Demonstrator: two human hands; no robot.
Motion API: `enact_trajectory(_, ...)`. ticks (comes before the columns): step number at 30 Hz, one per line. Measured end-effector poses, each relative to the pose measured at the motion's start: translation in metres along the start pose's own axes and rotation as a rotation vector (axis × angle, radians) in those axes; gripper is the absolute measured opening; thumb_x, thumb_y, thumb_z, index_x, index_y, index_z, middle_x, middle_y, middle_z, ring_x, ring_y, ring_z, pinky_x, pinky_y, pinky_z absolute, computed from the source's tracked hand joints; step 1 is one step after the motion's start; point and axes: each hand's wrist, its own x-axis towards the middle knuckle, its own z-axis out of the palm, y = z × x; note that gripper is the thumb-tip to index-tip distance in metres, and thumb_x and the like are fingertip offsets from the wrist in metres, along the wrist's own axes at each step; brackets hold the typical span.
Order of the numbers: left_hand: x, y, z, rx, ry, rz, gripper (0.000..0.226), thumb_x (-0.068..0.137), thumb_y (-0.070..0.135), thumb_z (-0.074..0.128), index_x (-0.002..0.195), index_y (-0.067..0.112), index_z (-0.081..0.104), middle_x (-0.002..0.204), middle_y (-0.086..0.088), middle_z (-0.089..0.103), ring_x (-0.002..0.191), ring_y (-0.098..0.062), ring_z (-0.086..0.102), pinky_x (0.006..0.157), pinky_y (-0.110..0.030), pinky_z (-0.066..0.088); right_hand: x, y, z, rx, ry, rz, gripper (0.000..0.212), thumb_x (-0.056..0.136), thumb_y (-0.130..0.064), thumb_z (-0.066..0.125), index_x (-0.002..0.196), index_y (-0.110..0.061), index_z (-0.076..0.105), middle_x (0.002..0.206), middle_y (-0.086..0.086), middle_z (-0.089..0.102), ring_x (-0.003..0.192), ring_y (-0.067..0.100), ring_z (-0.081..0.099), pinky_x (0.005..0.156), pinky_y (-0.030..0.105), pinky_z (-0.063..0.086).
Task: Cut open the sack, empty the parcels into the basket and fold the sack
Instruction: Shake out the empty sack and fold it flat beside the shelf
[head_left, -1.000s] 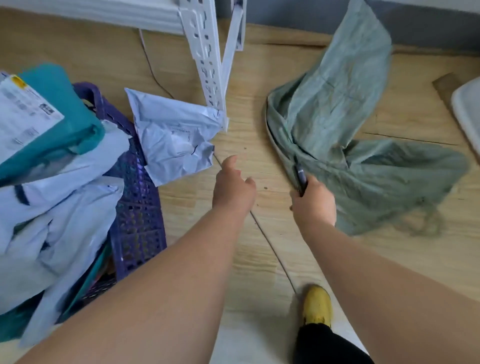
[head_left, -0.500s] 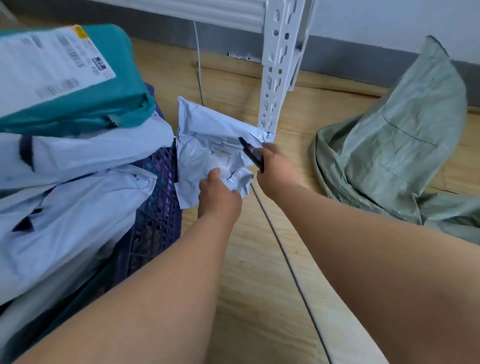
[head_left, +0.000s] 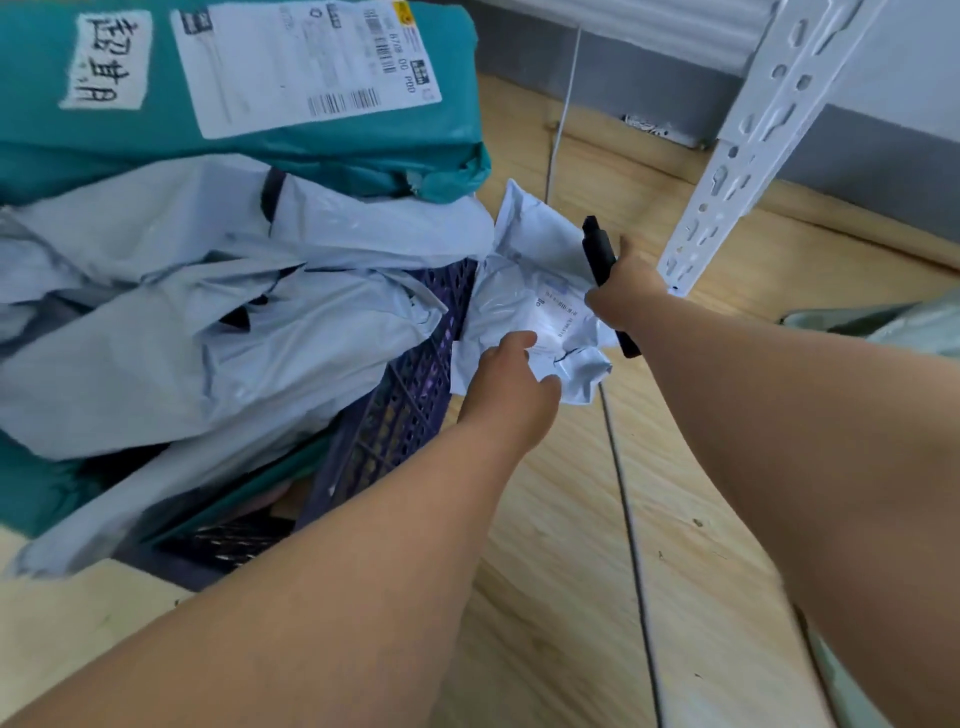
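A crumpled pale blue parcel (head_left: 535, 306) is held beside the right wall of the purple basket (head_left: 405, 395). My left hand (head_left: 511, 389) grips its lower edge. My right hand (head_left: 623, 296) touches its right side while shut on a black cutter (head_left: 600, 249) that points up. The basket is piled with pale blue parcels (head_left: 208, 312) and a teal parcel (head_left: 234, 88) with a white label on top. Only a corner of the grey-green sack (head_left: 893, 322) shows at the right edge, on the floor.
A white slotted shelf leg (head_left: 748, 135) slants down just behind my right hand. A thin grey cable (head_left: 628, 514) runs along the wooden floor between my arms. A grey skirting and wall close off the back.
My hands left the sack and moved left to the loose parcel. The left hand took hold of it and it is now lifted against the basket. The view turned left.
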Motion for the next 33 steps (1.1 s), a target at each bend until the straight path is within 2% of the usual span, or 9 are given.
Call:
enact_trajectory(4,-0.001,0.004,-0.003,0.021,0.049,0.001,0.055,0.093,0.020,0.054,0.144,0.026,0.035,0.143,0.001,0.040,0.114,-0.020,0.052,0.081,-0.032,0.046,-0.006,0.007,-0.001,-0.135,-0.002,0.037,0.038,0.088,-0.007,0.055,0.125,-0.005,0.048,0.089,0.009,0.053,0.082,0.029,0.050,0.068,0.033,0.040)
enact_trajectory(7,-0.006,0.009,0.000,0.069,0.048,0.029,0.057,0.094,0.020,0.055,0.145,0.026,0.031,0.144,-0.001,0.040,0.115,-0.021,0.053,0.083,-0.035,0.049,-0.021,0.024,0.002,-0.118,0.045,0.100,0.019,0.088,-0.012,0.059,0.105,-0.003,0.061,0.071,0.007,0.050,0.077,0.029,0.053,0.062,0.031,0.041)
enact_trajectory(9,-0.010,0.013,0.000,0.138,0.069,0.071,0.063,0.093,0.019,0.057,0.147,0.029,0.027,0.146,-0.002,0.038,0.117,-0.023,0.053,0.089,-0.039,0.049,-0.035,0.035,0.004,-0.005,0.097,0.075,0.018,0.087,-0.016,0.060,0.099,-0.004,0.064,0.074,0.008,0.054,0.076,0.030,0.055,0.054,0.029,0.038)
enact_trajectory(13,-0.027,0.019,0.004,0.332,0.060,0.195,0.088,0.087,0.022,0.068,0.152,0.034,0.010,0.155,-0.003,0.020,0.134,-0.027,0.039,0.104,-0.043,0.041,-0.078,0.049,-0.005,0.182,0.218,-0.003,0.027,0.083,-0.025,0.063,0.102,-0.007,0.066,0.103,0.015,0.060,0.081,0.032,0.056,0.064,0.032,0.038)
enact_trajectory(18,-0.036,0.034,0.018,0.185,-0.044,0.202,0.126,0.067,0.034,0.086,0.152,0.034,-0.008,0.158,-0.003,0.012,0.143,-0.024,0.024,0.110,-0.038,0.031,-0.117,0.031,-0.049,0.205,0.076,0.017,0.017,0.081,-0.029,0.064,0.086,-0.013,0.060,0.069,0.003,0.056,0.070,0.027,0.056,0.055,0.029,0.039)
enact_trajectory(22,-0.044,0.068,0.018,0.095,0.032,0.347,0.120,0.071,0.031,0.084,0.153,0.025,-0.003,0.156,-0.008,0.021,0.138,-0.024,0.032,0.111,-0.036,0.032,-0.137,-0.004,-0.097,0.154,0.110,-0.020,0.029,0.082,-0.034,0.065,0.068,-0.017,0.047,0.065,0.002,0.049,0.058,0.020,0.048,0.047,0.027,0.031)
enact_trajectory(27,-0.045,0.120,-0.007,-0.244,0.095,0.444,0.114,0.058,0.025,0.082,0.146,0.046,0.013,0.142,-0.004,0.041,0.122,-0.022,0.053,0.098,-0.043,0.049,-0.169,-0.053,-0.155,0.130,0.183,-0.146,0.035,0.081,-0.045,0.066,0.068,-0.016,0.051,0.063,-0.001,0.048,0.064,0.021,0.051,0.051,0.028,0.034)
enact_trajectory(30,-0.050,0.152,-0.027,-0.246,0.179,0.579,0.111,0.068,0.018,0.079,0.145,0.050,0.006,0.139,-0.002,0.049,0.118,-0.016,0.057,0.099,-0.042,0.049,-0.188,-0.079,-0.184,0.133,0.230,-0.256,0.036,0.083,-0.040,0.065,0.061,-0.018,0.046,0.059,0.000,0.049,0.059,0.019,0.052,0.049,0.028,0.036)
enact_trajectory(33,-0.060,0.182,-0.051,-0.247,0.153,0.669,0.109,0.073,0.021,0.074,0.148,0.047,-0.002,0.143,-0.003,0.047,0.122,-0.018,0.055,0.101,-0.044,0.046,-0.207,-0.100,-0.203,0.148,0.300,-0.352,0.032,0.085,-0.036,0.063,0.061,-0.018,0.050,0.057,-0.001,0.048,0.054,0.014,0.048,0.048,0.026,0.036)
